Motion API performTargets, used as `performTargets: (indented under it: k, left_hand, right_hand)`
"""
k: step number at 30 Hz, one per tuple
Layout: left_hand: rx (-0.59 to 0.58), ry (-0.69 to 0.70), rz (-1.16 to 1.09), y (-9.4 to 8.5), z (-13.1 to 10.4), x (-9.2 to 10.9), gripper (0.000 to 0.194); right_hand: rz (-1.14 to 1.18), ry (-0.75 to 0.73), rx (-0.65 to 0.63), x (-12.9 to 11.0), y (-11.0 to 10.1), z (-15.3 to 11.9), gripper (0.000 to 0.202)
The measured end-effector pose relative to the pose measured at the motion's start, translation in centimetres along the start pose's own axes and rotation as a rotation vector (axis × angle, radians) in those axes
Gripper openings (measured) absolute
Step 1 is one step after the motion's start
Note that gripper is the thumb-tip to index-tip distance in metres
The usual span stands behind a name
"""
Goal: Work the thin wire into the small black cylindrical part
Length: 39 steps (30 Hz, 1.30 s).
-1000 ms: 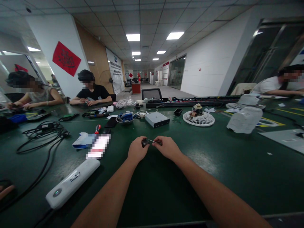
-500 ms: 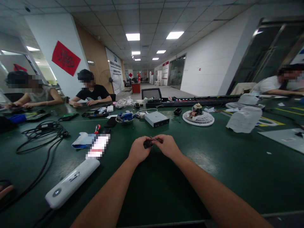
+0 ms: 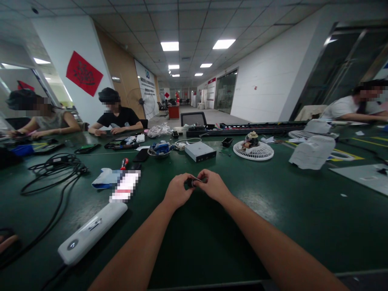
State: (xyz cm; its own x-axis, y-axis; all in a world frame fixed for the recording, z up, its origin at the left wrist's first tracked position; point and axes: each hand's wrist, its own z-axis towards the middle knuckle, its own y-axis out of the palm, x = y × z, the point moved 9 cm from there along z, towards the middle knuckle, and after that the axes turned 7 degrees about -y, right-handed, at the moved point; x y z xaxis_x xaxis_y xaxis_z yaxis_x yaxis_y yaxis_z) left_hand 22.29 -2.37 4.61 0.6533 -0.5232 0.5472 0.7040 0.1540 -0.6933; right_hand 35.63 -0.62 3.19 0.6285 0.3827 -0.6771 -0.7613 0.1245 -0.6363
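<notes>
Both hands meet over the green table, fingers bent inward. My left hand is closed around a small dark part, mostly hidden by the fingers. Between the thumb and fingers of my right hand is a thin, flat greyish piece, which reaches over to the left fingertips. Whether the two pieces are joined I cannot tell. Beyond the hands lies a silver optical disc drive.
A white power strip lies front left, near a red screwdriver and coiled black cable. At the back are a bowl of blue items and a white fan grille. Co-workers sit left and right.
My right fingers have shifted up slightly, and the thin piece now shows at a different angle, with more of its face visible. My left hand is almost unmoved.
</notes>
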Motion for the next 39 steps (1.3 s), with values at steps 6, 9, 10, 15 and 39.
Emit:
performTargets:
  k: [6,9,10,15,39]
  left_hand:
    - [0.039,-0.005,-0.007,-0.3,0.2,-0.2,0.028]
    - [0.122,-0.045,-0.01,-0.9,0.3,-1.0,0.028]
    - [0.153,-0.068,-0.001,-1.2,0.3,-1.4,0.028]
    - [0.21,-0.14,0.038,-1.8,0.4,-2.5,0.028]
    - [-0.041,-0.033,0.158,0.6,0.4,-1.1,0.036]
  right_hand:
    - [0.102,0.012,-0.033,0.9,0.9,0.2,0.02]
    - [0.04,-0.017,0.002,0.7,0.4,0.2,0.02]
    - [0.004,-0.036,0.007,0.4,0.2,0.1,0.019]
    - [-0.118,-0.13,-0.065,-0.9,0.2,-0.1,0.014]
    - [-0.404,-0.142,-0.237,-1.1,1.2,-0.5,0.021]
